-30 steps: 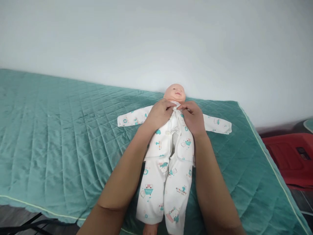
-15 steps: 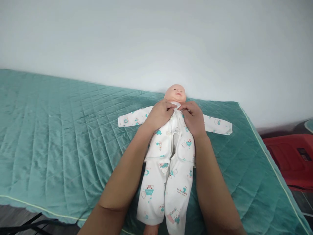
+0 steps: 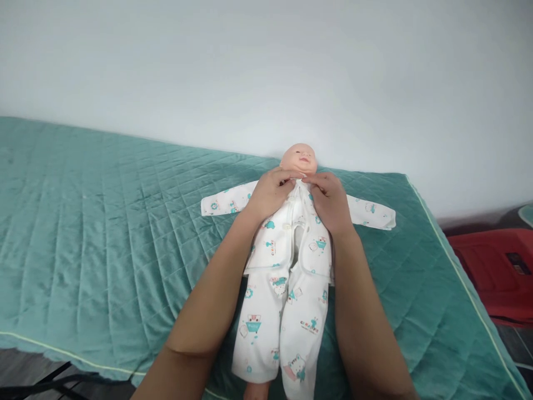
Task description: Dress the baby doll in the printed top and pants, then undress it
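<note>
A baby doll lies on its back on a teal quilted bed cover, head toward the wall. It wears a white printed top with sleeves spread sideways and matching trousers. My left hand and my right hand meet at the doll's neck, fingers pinched on the two sides of the top's collar. The front of the top gapes open lower down. One bare doll foot pokes out at the bottom edge.
A pale wall rises right behind the bed. To the right, beyond the bed's edge, stands a red plastic object on a dark floor. Black cables lie on the floor at the lower left.
Both hands stay at the collar; the fingers have shifted slightly there, and the view has barely moved.
</note>
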`<state>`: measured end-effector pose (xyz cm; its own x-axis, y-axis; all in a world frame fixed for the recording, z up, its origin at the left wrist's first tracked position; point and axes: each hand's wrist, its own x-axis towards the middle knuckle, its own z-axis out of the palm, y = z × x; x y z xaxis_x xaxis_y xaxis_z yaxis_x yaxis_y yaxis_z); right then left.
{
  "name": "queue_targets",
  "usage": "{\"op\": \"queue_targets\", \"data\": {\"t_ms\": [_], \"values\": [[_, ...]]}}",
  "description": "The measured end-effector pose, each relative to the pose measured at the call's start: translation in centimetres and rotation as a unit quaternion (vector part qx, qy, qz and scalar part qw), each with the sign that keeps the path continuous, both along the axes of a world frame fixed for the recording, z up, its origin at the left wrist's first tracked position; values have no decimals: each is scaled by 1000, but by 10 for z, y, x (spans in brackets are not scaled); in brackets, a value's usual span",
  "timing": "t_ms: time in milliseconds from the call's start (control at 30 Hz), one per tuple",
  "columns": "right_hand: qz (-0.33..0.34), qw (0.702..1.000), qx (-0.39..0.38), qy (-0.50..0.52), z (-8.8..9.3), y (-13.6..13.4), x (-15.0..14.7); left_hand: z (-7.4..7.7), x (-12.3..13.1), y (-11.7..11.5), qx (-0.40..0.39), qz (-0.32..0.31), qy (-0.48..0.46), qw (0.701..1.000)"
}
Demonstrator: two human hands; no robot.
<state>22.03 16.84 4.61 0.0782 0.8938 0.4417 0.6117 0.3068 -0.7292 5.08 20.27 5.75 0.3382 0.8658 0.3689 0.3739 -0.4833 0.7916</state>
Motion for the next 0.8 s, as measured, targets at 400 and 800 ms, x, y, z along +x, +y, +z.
{"op": "queue_targets", "data": {"t_ms": [400, 800], "values": [[6, 991, -68, 118, 6, -2, 1, 3, 0, -11, 145, 73, 183, 970], [-42, 989, -104, 98, 34, -21, 9, 16, -10, -15, 65, 34, 85, 994]]}}
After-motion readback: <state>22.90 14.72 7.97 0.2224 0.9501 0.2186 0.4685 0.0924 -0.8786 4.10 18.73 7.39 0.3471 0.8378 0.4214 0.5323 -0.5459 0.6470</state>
